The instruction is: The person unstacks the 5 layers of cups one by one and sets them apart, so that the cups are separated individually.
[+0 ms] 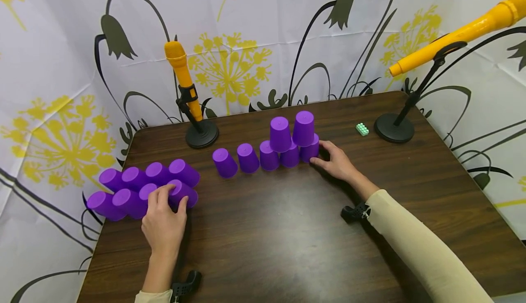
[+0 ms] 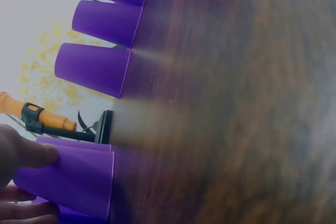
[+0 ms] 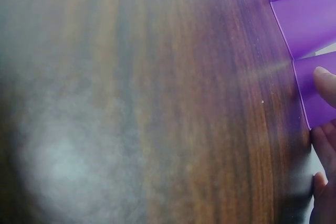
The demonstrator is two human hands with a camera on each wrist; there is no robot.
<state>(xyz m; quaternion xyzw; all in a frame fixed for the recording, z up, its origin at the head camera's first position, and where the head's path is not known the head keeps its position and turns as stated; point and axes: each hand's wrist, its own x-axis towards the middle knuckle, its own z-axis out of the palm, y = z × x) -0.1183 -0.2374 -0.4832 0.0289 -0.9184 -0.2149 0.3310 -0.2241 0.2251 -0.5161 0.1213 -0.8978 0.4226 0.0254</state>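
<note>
My left hand (image 1: 163, 223) grips an upside-down purple cup (image 1: 189, 196) at the near right corner of a two-row group of cups (image 1: 130, 202). In the left wrist view, the thumb lies on one side of that cup (image 2: 73, 179) and fingers on the other. My right hand (image 1: 339, 162) holds the rightmost bottom cup (image 1: 310, 151) of a row, its thumb in front; the right wrist view shows the thumb on this cup (image 3: 312, 95). Two upper cups (image 1: 280, 135) rest on the row's right end. Two more cups (image 1: 248, 158) stand apart to the left.
Behind the cups stands a yellow microphone (image 1: 179, 63) on a black stand; another yellow microphone (image 1: 452, 40) leans on a stand at right. A small mint-green toy brick (image 1: 362, 129) lies near it. A patterned cloth (image 1: 255, 15) hangs behind the dark wooden table (image 1: 271, 248).
</note>
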